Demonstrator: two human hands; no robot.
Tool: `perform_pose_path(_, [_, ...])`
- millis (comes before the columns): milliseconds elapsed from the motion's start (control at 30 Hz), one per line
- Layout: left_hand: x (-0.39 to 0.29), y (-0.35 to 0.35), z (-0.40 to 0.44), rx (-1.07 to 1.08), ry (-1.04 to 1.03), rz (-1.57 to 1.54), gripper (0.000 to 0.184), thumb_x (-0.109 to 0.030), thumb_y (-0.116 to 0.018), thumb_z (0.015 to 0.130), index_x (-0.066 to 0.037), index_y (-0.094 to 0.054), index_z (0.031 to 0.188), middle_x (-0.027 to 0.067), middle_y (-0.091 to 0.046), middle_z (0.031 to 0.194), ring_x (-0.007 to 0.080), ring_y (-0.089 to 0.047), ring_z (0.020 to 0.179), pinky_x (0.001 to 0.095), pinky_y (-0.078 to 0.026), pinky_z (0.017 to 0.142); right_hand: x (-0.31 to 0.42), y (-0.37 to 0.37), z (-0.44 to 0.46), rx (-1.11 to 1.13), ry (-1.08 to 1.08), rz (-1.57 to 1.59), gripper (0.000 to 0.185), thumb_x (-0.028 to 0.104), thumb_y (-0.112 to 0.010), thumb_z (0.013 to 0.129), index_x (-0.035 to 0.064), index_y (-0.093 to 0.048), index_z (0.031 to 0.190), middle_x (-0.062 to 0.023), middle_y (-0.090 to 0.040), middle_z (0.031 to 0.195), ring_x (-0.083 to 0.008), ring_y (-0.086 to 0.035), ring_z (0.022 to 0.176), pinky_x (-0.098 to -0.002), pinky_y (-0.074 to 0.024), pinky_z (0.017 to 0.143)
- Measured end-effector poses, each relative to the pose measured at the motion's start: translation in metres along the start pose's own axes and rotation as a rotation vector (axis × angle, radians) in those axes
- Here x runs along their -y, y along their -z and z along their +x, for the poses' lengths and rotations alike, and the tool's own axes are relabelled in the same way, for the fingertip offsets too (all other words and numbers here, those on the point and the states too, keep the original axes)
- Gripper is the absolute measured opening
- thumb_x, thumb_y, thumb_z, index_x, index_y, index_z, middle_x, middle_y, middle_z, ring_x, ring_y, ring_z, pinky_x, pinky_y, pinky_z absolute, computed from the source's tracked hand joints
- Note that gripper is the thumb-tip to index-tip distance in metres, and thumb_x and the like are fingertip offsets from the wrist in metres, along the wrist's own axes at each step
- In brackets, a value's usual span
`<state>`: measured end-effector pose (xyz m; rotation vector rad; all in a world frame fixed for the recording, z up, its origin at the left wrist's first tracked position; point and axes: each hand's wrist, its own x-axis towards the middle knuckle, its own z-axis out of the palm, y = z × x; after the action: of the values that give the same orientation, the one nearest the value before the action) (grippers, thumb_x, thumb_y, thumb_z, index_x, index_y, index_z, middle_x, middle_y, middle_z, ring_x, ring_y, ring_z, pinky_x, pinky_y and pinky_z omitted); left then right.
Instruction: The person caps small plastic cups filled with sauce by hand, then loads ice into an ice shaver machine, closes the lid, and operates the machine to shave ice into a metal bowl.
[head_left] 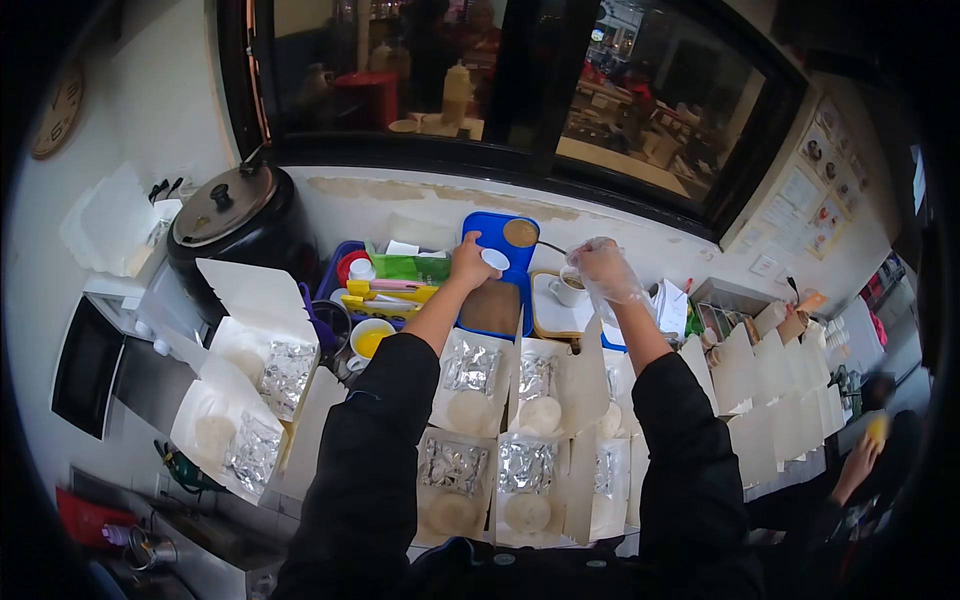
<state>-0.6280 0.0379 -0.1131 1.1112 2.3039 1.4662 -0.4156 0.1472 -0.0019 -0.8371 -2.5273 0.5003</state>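
Note:
My left hand (468, 266) is closed around a small white cup (494, 259) over a blue container (490, 225). Brown liquid (490, 306) fills the container's near part. My right hand (601, 262), in a clear plastic glove, grips the handle of a ladle (520, 233) whose round bowl looks brown. That bowl is above and to the right of the cup, apart from it. Just below my right hand, a white mug (569, 289) with dark contents stands on a tray (548, 312). Open white boxes (475, 475) below my arms hold foil packets (527, 466) and pale round discs (469, 412).
At the left stand a large black pot (225, 215) and a cup of yellow liquid (372, 342). A purple bin (338, 270) holds assorted items. More boxes (770, 380) line the right side. Another person's hand (860, 465) holds something yellow at far right.

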Motion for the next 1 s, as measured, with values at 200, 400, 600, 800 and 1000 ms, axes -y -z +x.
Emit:
perform_pose_path(200, [-0.007, -0.012, 0.009, -0.032, 0.001, -0.245, 0.096, -0.01, -0.087, 0.045, -0.001, -0.036, 0.126, 0.011, -0.063, 0.097, 0.0203, -0.062, 0.087, 0.0301, -0.049, 0.078, 0.015, 0.003, -0.003, -0.105, -0.172, 0.098, 0.016, 0.019, -0.057, 0.072, 0.0053, -0.065, 0.074, -0.0171, -0.064, 0.078, -0.0283, -0.062, 0.075, -0.036, -0.0487, 0.07])
perform_pose_path(400, [-0.013, -0.012, 0.006, -0.068, -0.039, -0.341, 0.093, -0.007, -0.087, 0.044, 0.001, -0.037, 0.123, 0.0113, -0.064, 0.092, 0.0182, -0.063, 0.082, 0.029, -0.051, 0.073, 0.024, 0.002, -0.012, -0.239, 0.021, -0.073, 0.014, 0.018, -0.059, 0.072, 0.0057, -0.066, 0.076, -0.015, -0.064, 0.074, -0.0275, -0.063, 0.072, -0.0347, -0.0483, 0.066])
perform_pose_path(600, [-0.02, -0.009, 0.004, -0.056, -0.049, -0.359, 0.091, -0.005, -0.086, 0.045, 0.001, -0.037, 0.122, 0.0117, -0.063, 0.093, 0.0179, -0.063, 0.082, 0.0289, -0.052, 0.073, 0.031, 0.005, -0.018, -0.32, 0.142, -0.155, 0.015, 0.018, -0.059, 0.073, 0.0044, -0.065, 0.075, -0.0165, -0.064, 0.077, -0.0328, -0.062, 0.074, -0.0374, -0.0496, 0.069])
perform_pose_path(800, [-0.026, -0.006, 0.003, -0.051, -0.027, -0.339, 0.089, -0.006, -0.085, 0.048, 0.0, -0.038, 0.123, 0.0135, -0.061, 0.099, 0.0192, -0.061, 0.088, 0.0299, -0.05, 0.078, 0.032, 0.002, -0.02, -0.316, 0.134, -0.145, 0.013, 0.015, -0.061, 0.073, 0.0034, -0.066, 0.076, -0.0173, -0.064, 0.076, -0.0308, -0.063, 0.072, -0.0366, -0.0496, 0.068])
perform_pose_path(1000, [-0.018, -0.004, 0.003, -0.165, -0.089, -0.321, 0.084, -0.01, -0.086, 0.047, 0.001, -0.042, 0.118, 0.0119, -0.064, 0.092, 0.0186, -0.063, 0.081, 0.0296, -0.051, 0.073, 0.005, -0.013, -0.009, -0.018, -0.066, 0.236, 0.014, 0.014, -0.06, 0.075, 0.0037, -0.066, 0.082, -0.0168, -0.064, 0.079, -0.027, -0.062, 0.069, -0.0342, -0.0484, 0.064])
